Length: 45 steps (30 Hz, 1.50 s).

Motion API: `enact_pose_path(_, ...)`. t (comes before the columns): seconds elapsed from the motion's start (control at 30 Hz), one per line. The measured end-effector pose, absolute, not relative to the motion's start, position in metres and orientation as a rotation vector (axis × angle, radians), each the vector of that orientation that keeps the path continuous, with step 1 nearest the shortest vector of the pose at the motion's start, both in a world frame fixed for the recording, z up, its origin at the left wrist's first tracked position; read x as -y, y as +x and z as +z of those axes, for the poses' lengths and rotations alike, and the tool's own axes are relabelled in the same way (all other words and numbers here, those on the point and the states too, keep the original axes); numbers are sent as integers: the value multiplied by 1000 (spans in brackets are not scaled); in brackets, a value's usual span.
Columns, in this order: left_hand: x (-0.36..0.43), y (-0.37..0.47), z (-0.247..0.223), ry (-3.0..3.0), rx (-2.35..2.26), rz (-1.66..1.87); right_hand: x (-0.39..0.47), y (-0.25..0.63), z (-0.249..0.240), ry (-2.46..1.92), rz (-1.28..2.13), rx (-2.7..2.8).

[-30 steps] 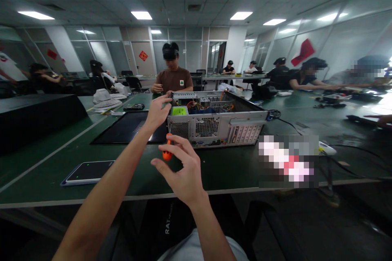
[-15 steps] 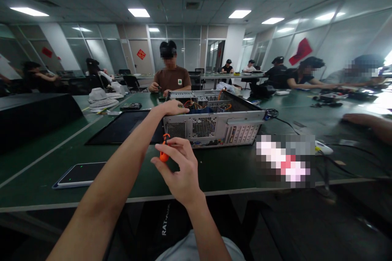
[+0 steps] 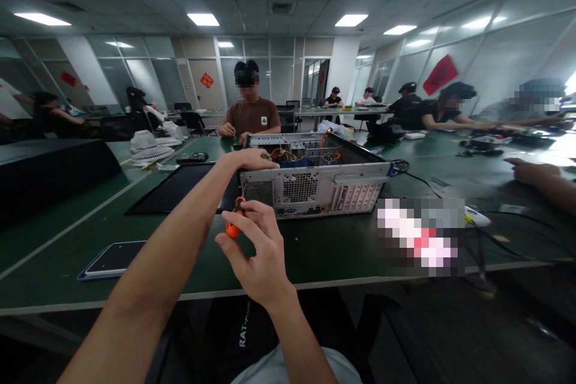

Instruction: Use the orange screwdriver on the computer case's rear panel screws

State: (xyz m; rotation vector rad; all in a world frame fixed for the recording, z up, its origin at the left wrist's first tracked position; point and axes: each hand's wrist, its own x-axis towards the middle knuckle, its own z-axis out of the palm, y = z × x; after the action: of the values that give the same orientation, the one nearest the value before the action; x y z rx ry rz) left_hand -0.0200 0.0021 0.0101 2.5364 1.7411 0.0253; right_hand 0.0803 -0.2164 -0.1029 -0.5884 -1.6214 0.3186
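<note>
Holding an orange-and-black screwdriver (image 3: 232,229) in my right hand (image 3: 261,252), I seem to be working a fastening at the left end of the open computer case's (image 3: 321,183) rear face. My fingers curl round the handle in a light pinch, though the thumb tip stands a little away, and the driver's tip is too small to make out. My left hand (image 3: 257,159) lies over the case's near left corner; its fingertips drop inside, so I cannot tell whether they grip or merely rest. I judge that the next move calls for a steady case and a driver kept in line before any turning.

The case sits on the green worktop (image 3: 315,252), its rear towards me and its top side open, wiring showing. Just left of it a dark panel (image 3: 175,195) lies flat, and nearer me is a phone (image 3: 114,259), partly behind my left forearm. White fan parts (image 3: 150,156) stand farther off on the left; to the right, cables run near a blurred patch. Across from me sits a person in a brown shirt (image 3: 256,115), and others work at tables farther back, under bright ceiling lights (image 3: 203,20).
</note>
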Motion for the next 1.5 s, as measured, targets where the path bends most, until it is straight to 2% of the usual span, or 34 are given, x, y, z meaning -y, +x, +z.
enact_pose_path(0.37, -2, -22, 0, 2477, -1821, 180, 214, 84, -103, -594, 272, 1627)
enact_pose_path(0.7, 5, -18, 4, 2440, -1851, 194, 221, 88, -100, -537, 421, 1655)
enact_pose_path(1.23, 1, -20, 2, 2453, -1830, 167, 214, 82, -103, -780, 230, 1586)
enact_pose_path(1.37, 3, -19, 3, 2440, -1827, 184, 214, 81, -101, -822, 386, 1531)
enact_pose_path(1.5, 6, -19, 5, 2445, -1831, 188, 215, 77, -100, -776, 805, 1386)
